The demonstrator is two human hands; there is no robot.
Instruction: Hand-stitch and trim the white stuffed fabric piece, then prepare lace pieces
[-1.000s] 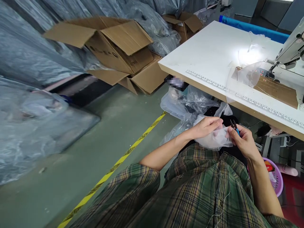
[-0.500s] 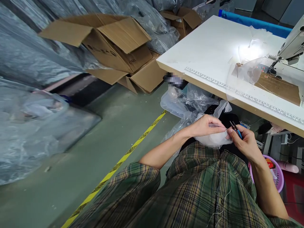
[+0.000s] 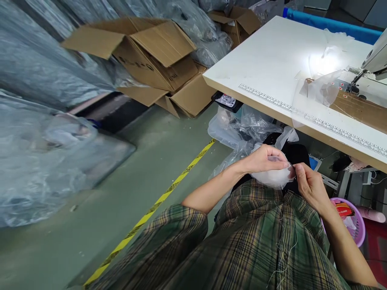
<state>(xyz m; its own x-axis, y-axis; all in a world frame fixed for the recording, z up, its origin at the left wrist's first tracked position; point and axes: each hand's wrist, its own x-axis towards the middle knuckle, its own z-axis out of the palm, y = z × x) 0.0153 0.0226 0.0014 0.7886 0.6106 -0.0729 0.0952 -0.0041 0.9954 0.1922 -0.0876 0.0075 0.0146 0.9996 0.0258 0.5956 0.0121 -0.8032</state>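
My left hand (image 3: 268, 159) is closed on a piece of sheer white fabric (image 3: 272, 179), pinching its edge above my lap. Beside it, my right hand (image 3: 310, 183) is closed round small thread snips; only the dark tip (image 3: 291, 164) shows, pointing at the fabric edge between both hands. The blue handles are hidden in my palm. Both hands nearly touch, just below the front edge of the white sewing table (image 3: 256, 60).
A sewing machine (image 3: 375, 60) stands on the table, with sheer fabric (image 3: 328, 90) and brown cardboard (image 3: 359, 108) by its needle. Open cartons (image 3: 157, 68) and plastic-wrapped goods (image 3: 54, 161) lie to the left. A pink basket (image 3: 359, 229) is at my right.
My right hand has turned, so the snips now point toward the fabric edge and their blue handles no longer show. The left hand keeps its hold. The view has shifted slightly.
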